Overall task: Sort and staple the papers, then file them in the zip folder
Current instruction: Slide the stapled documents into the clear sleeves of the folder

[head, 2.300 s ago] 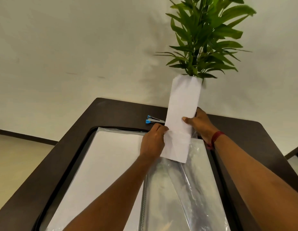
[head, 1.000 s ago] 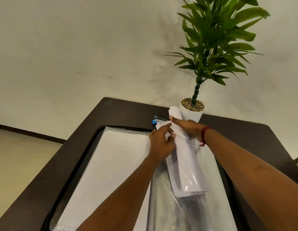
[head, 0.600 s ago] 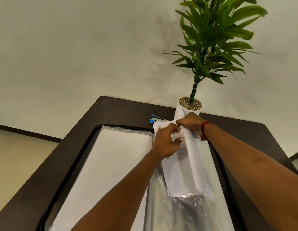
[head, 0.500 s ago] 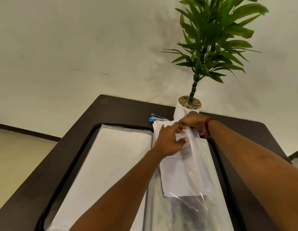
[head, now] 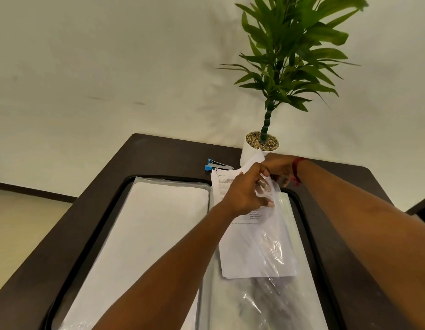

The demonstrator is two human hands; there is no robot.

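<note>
An open zip folder lies on the dark table; its left half [head: 145, 229] holds white sheets under clear plastic. On the right half, a stapled set of printed papers [head: 252, 248] sits partly inside a clear plastic sleeve [head: 278, 236], with its top end sticking out. My left hand [head: 244, 194] pinches the sleeve's open edge over the papers, fingertips showing through the plastic. My right hand [head: 278, 170], a red band at its wrist, grips the top of the papers and the sleeve's mouth. A blue stapler [head: 217, 166] lies behind the folder.
A potted green plant in a white pot [head: 250, 151] stands at the table's far edge, just behind my right hand. The dark table [head: 92, 191] ends against a pale wall. Floor shows at the left.
The papers, held upright earlier, have been laid down and slid further into the clear sleeve. Both hands moved to the sleeve's far opening.
</note>
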